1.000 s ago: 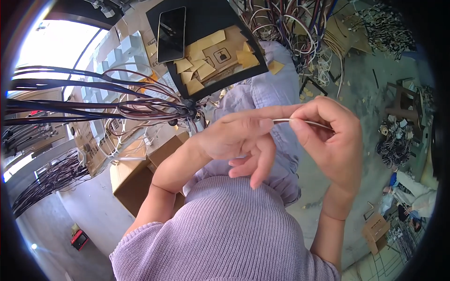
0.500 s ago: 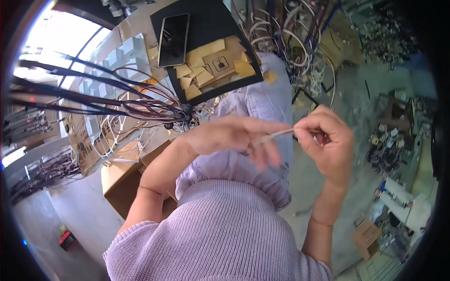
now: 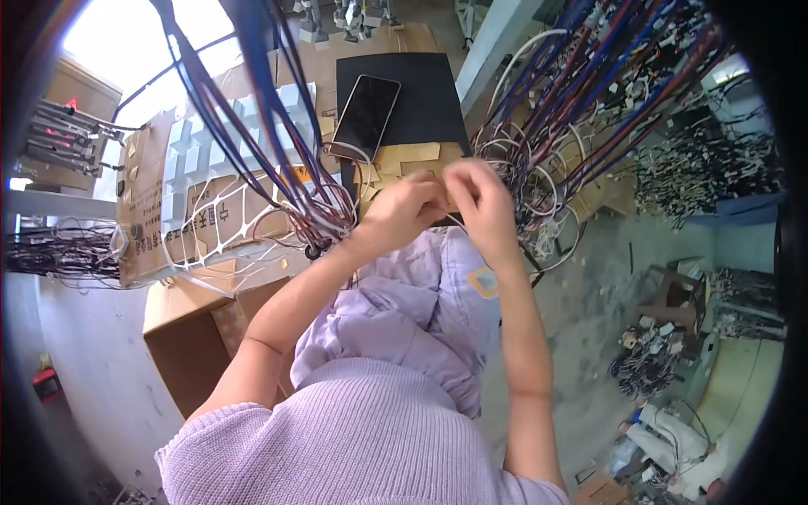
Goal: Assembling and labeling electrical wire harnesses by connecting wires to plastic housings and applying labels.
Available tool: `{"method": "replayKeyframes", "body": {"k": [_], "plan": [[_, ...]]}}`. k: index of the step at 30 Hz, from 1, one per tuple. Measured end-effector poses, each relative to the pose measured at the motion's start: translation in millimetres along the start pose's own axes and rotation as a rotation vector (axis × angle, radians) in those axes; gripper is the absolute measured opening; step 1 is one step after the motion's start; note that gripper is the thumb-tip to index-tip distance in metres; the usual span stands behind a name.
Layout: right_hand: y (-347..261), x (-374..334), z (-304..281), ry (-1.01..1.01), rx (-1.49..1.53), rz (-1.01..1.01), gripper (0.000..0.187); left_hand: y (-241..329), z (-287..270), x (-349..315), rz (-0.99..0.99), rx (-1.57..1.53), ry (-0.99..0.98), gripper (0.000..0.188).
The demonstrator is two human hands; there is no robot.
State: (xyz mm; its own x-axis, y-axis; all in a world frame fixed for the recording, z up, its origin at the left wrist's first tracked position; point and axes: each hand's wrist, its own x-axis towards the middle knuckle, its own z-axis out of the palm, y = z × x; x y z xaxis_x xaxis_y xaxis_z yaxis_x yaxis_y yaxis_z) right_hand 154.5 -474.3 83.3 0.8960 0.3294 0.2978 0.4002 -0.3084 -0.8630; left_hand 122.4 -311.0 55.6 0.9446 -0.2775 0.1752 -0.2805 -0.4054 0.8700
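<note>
My left hand (image 3: pixel 410 206) and my right hand (image 3: pixel 481 200) meet over the near end of a black board (image 3: pixel 425 97), above my lap. Both have their fingers drawn in to a pinch; their tips are slightly blurred. A short stretch of thin white cable (image 3: pixel 454 222) shows just below and between the fingers, the rest of it hidden. Beneath the hands, small yellow paper-like pieces (image 3: pixel 408 155) cover part of the board. A dark-screened phone (image 3: pixel 367 116) lies farther up on it.
Bundles of dark wires (image 3: pixel 261 101) hang at the left, and another bundle (image 3: pixel 581 109) at the right. Pale blue blocks (image 3: pixel 189 160) line a cardboard sheet (image 3: pixel 143 194). Below stands an open cardboard box (image 3: pixel 181 337). Piled wire parts (image 3: pixel 648 358) sit on the floor, right.
My hands have moved up and away from my body and come together over the board. My left fingers, spread before, are now drawn in. The whole view has turned.
</note>
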Motion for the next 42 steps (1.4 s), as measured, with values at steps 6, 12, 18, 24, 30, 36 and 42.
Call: {"method": "replayKeyframes", "body": {"k": [6, 12, 18, 24, 30, 36, 42], "plan": [[77, 96, 5, -0.162, -0.633, -0.194, 0.006, -33, 10, 34, -0.055, 0.352, 0.089, 0.007], [75, 115, -4, -0.434, -0.841, -0.512, 0.005, -37, 9, 29, -0.116, 0.332, 0.087, 0.004], [77, 116, 2, -0.445, -1.001, -0.581, 0.004, -34, 9, 32, -0.121, 0.367, 0.052, 0.003], [84, 92, -1, -0.258, -1.032, -0.861, 0.008, -39, 7, 30, -0.124, 0.322, 0.014, 0.004], [76, 80, -6, -0.335, -0.924, -0.8, 0.007, -41, 8, 30, -0.122, 0.282, 0.005, 0.005], [40, 50, -26, -0.117, -0.198, -0.326, 0.013, -25, 2, 21, -0.059, 0.272, 0.067, 0.007], [-6, 0, -41, -0.119, -0.062, -0.136, 0.015, 48, 2, 0, 0.254, 0.223, 0.24, 0.014]]}}
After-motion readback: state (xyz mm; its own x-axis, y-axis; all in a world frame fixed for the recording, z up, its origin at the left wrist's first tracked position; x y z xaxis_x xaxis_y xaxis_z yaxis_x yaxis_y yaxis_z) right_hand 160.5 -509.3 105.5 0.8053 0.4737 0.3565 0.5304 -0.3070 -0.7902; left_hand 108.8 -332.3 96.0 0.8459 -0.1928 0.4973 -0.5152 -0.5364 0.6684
